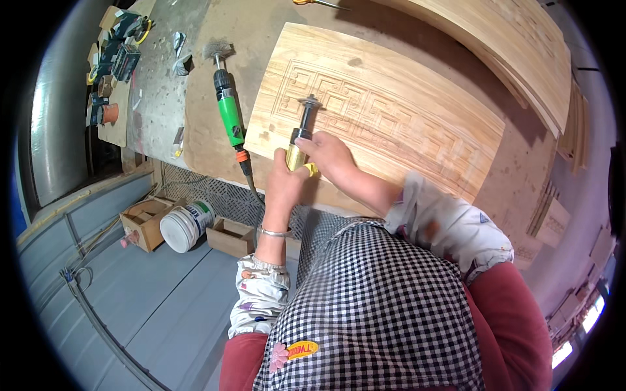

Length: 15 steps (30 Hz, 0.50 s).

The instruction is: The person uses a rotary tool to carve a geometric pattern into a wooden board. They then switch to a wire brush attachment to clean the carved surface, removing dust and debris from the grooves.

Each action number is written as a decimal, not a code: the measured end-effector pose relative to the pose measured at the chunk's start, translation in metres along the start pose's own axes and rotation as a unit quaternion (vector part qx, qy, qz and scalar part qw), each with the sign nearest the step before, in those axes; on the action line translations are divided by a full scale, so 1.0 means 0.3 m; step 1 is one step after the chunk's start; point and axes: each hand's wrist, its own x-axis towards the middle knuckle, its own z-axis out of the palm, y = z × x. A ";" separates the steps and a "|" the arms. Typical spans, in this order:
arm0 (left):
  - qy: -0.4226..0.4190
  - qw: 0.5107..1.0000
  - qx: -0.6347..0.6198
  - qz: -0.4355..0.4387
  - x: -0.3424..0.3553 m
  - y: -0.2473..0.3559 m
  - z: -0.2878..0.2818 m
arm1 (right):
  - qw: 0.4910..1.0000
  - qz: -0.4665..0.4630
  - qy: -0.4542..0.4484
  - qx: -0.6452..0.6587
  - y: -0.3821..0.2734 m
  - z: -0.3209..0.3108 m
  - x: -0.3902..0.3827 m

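Observation:
A carved pale wooden panel [391,85] lies aslant on the workbench, with a grooved lattice pattern across its middle. Over its near left part I hold a handheld rotary tool [297,156] with a gold-yellow body, a black collar and a small round head on its shaft. My left hand [283,186] is closed round the lower body, partly covering it. My right hand [329,156] grips the tool by the collar, its thumb on the black part. To the left lies a green rotary tool [229,117] with a wire brush head and an orange fitting at its hose.
More wooden panels [456,32] are stacked at the far right. Scissors with orange handles [306,2] lie at the back. Small boxes [125,62] crowd the far left. Below the bench edge stand a white bucket [179,231] and a wooden box [229,238].

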 end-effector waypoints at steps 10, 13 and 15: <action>-0.050 0.998 -0.004 -0.029 0.107 0.011 -0.088 | 0.998 0.027 0.051 0.020 -0.040 0.090 0.085; -0.126 0.992 0.016 -0.022 0.073 0.078 -0.090 | 0.989 0.060 0.104 0.088 0.037 0.091 0.033; -0.144 0.988 0.052 -0.012 0.076 0.093 -0.080 | 0.977 0.033 0.134 0.161 0.055 0.090 0.009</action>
